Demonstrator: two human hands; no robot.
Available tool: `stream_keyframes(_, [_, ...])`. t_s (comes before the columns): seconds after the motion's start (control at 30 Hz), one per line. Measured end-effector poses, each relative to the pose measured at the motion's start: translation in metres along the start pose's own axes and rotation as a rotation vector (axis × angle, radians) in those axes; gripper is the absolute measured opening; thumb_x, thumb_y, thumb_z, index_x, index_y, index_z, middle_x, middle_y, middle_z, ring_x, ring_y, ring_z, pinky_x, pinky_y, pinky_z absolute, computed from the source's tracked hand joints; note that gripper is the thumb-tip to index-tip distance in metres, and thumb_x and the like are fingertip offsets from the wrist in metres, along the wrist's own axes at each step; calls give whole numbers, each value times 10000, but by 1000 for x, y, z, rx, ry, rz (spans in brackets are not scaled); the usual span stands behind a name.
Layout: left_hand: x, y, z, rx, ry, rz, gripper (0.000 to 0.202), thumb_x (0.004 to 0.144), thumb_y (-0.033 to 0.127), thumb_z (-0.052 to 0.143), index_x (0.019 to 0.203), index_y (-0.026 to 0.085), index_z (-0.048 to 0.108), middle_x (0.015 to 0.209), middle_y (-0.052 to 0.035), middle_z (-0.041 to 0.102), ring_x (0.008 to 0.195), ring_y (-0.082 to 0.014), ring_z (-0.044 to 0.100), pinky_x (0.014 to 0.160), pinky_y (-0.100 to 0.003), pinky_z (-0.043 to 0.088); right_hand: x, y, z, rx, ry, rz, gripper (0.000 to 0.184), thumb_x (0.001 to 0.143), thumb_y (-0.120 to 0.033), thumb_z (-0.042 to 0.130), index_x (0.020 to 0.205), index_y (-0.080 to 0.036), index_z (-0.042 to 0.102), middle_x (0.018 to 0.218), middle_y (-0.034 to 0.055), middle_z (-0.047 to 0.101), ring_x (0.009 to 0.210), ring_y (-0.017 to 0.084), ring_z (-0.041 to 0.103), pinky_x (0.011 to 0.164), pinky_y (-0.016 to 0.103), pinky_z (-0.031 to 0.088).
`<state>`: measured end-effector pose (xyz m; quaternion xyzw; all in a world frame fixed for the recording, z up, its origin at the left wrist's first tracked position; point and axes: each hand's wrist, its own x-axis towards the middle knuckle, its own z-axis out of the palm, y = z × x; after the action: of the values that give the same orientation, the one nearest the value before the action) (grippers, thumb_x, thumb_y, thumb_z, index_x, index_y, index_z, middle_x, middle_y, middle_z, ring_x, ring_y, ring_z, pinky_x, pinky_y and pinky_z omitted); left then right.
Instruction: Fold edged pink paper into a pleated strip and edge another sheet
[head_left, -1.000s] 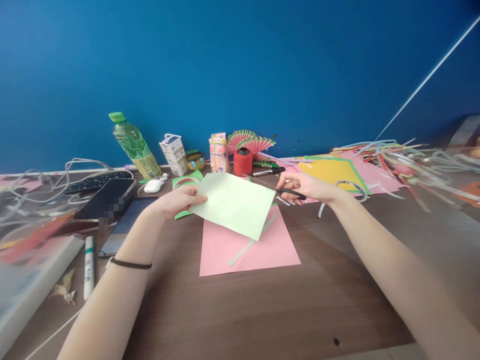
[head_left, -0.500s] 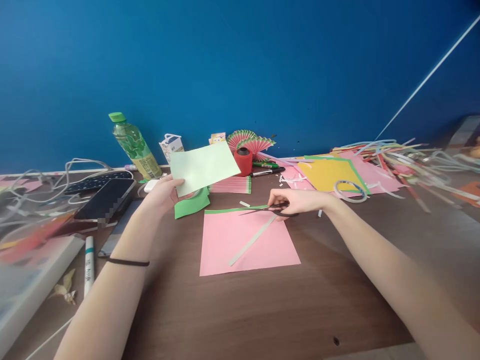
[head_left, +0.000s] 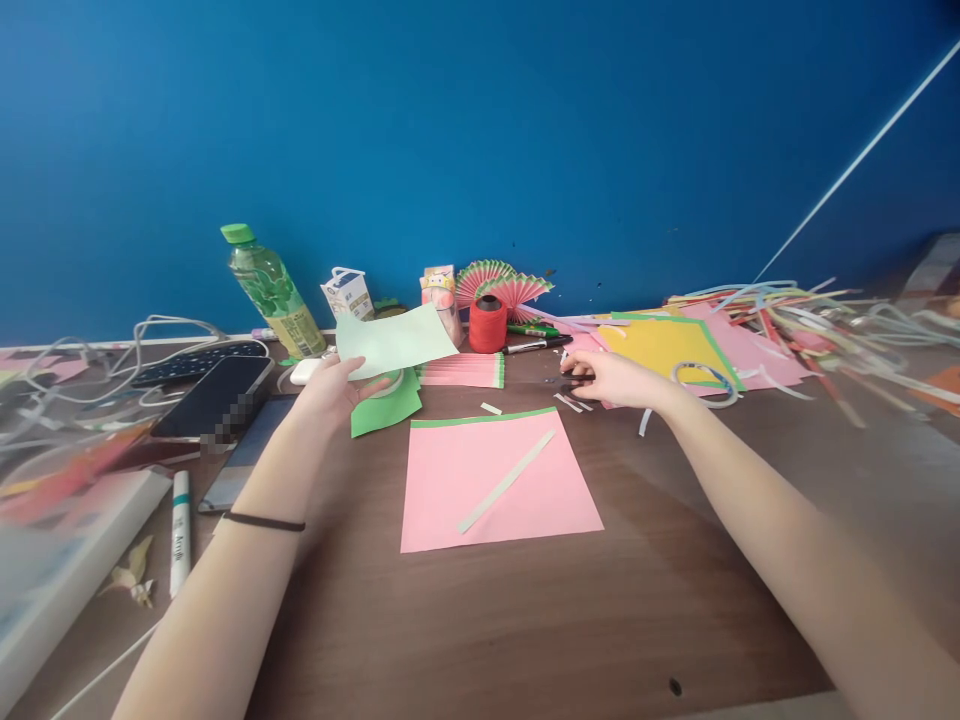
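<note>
My left hand point(head_left: 334, 390) pinches the lower left corner of a pale green paper sheet point(head_left: 394, 340), raised above the table. Under that sheet lie a roll of tape point(head_left: 388, 384) and a darker green paper piece point(head_left: 386, 410). The black-handled scissors point(head_left: 576, 378) are in my right hand point(head_left: 604, 380), low over the table beside small white paper scraps; their blades are hard to make out. In front of both hands a pink sheet point(head_left: 442, 470) with a green top edge lies flat, a pale narrow strip point(head_left: 506, 482) slanting across it.
A red thread spool point(head_left: 487, 325), folded paper fans point(head_left: 517, 290) and a pleated pink paper point(head_left: 461, 370) sit at the back. Left are a green bottle point(head_left: 274, 290), phone point(head_left: 214, 400) and marker point(head_left: 180, 535). Yellow paper point(head_left: 652, 350) and paper strips point(head_left: 810, 330) lie right.
My right hand has carried the scissors away from the pink sheet, back and to the right. The pale green sheet in my left hand has dropped lower and tilted flatter.
</note>
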<state>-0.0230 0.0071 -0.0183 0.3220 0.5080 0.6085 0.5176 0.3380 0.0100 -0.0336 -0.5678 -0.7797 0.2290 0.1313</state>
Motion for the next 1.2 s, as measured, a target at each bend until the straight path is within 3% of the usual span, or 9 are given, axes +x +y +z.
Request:
stream_keyframes(0.23, [1,-1,-1,55,42,0,418,591,-92,456,926,124,583,1076,-105,604,846,-195,620,542,-229,581,2,11,-9,-192,167,117,257,692,-249,575,940,-181,586,904,60,643,796,193,596,672,276,440])
stream_keyframes(0.37, [1,-1,-1,89,-1,2,427,576,-65,472,929,145,590,1018,-90,629,836,-206,626,519,-243,578,1,18,-11,-398,138,171,311,693,-281,588,975,-153,611,945,107,606,831,224,574,704,298,435])
stream_keyframes(0.5, [2,-3,-2,97,-132,2,400,588,-27,513,941,149,585,961,-75,648,792,-195,640,513,-237,572,2,24,-9,-484,90,218,451,624,-338,652,1044,-180,601,1038,128,549,1015,299,499,761,344,427])
stream_keyframes(0.63, [-4,-3,4,139,-277,-6,389,600,19,562,962,159,590,932,-59,656,723,-165,646,536,-244,575,2,18,-7,-301,64,180,376,630,-265,629,996,-189,591,1027,90,548,910,230,544,731,311,433])
stream_keyframes(0.73, [-13,-8,14,154,-342,-30,385,623,50,579,987,174,586,951,-49,651,710,-148,642,579,-265,583,-2,-2,-9,-14,87,38,227,698,-257,557,916,-197,581,995,58,583,855,189,560,741,304,428])
stream_keyframes(0.9, [-26,-26,31,155,-468,-93,425,636,90,609,1040,214,557,967,-46,638,819,-175,643,728,-342,576,-16,-44,-10,421,-135,-265,252,751,-378,542,927,-211,610,1048,52,584,971,197,534,821,317,407])
stream_keyframes(0.97, [-29,-28,35,164,-535,-116,433,646,121,626,1058,224,543,948,-43,635,860,-186,639,781,-379,555,-18,-50,-8,433,-87,-220,344,745,-379,540,1043,-216,596,862,34,604,798,177,553,734,321,427])
stream_keyframes(1.07, [-32,-23,36,229,-588,-118,397,689,233,634,1072,231,527,966,-52,634,887,-197,636,810,-402,523,-15,-45,-7,426,137,-114,352,722,-359,533,1016,-186,620,759,31,594,654,156,512,639,306,424])
stream_keyframes(1.2, [-27,-12,28,477,-475,9,356,726,373,588,1045,223,537,1029,-73,629,958,-204,610,844,-362,472,-10,-24,-18,345,436,102,281,677,-220,497,912,-179,645,767,56,611,582,157,477,579,307,415])
